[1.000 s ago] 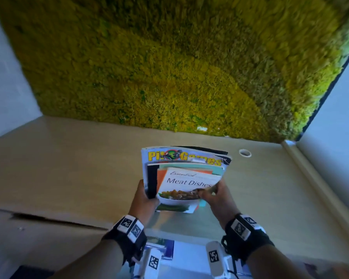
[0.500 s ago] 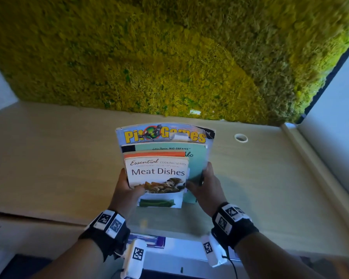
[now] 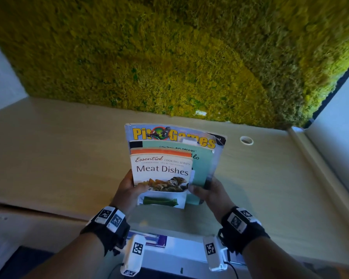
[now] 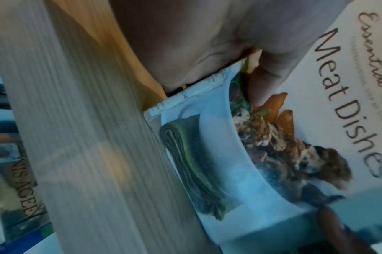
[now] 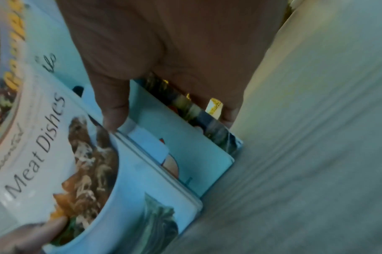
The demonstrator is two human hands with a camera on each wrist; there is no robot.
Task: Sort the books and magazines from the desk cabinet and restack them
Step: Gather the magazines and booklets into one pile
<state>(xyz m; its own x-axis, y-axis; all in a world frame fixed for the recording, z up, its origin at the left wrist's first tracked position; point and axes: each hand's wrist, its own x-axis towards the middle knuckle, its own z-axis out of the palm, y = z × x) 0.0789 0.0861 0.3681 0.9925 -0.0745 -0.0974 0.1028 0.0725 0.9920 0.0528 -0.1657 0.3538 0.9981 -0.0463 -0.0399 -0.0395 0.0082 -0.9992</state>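
Because it mixes thin, glossy magazines with stiffer small books of unequal size, the fanned bundle of books and magazines [image 3: 174,164] will likely be light but slippery, its layers prone to sliding over one another and its largest sheets prone to drooping; the lower side edges, where all layers overlap, look like the safest place to take hold. It is held tilted up above the pale wood-grain desk top [image 3: 54,158], in front of the yellow-green moss wall panel [image 3: 169,57]. The left hand [image 3: 129,190] clasps the lower left edge, its thumb lying across the white "Meat Dishes" cookbook [image 3: 161,172] at the front, as the left wrist view shows; the fingers behind are hidden. The right hand [image 3: 210,193] clamps the lower right edge, thumb on the front beside the cookbook's corner and fingers curled behind the blue "Pit Games" magazine [image 3: 175,135] at the back. Between these lies a teal "Big Dreams" book [image 3: 199,168]. Most of the bundle thus rises beyond and above both grips, with only the bottom corners below the thumbs.
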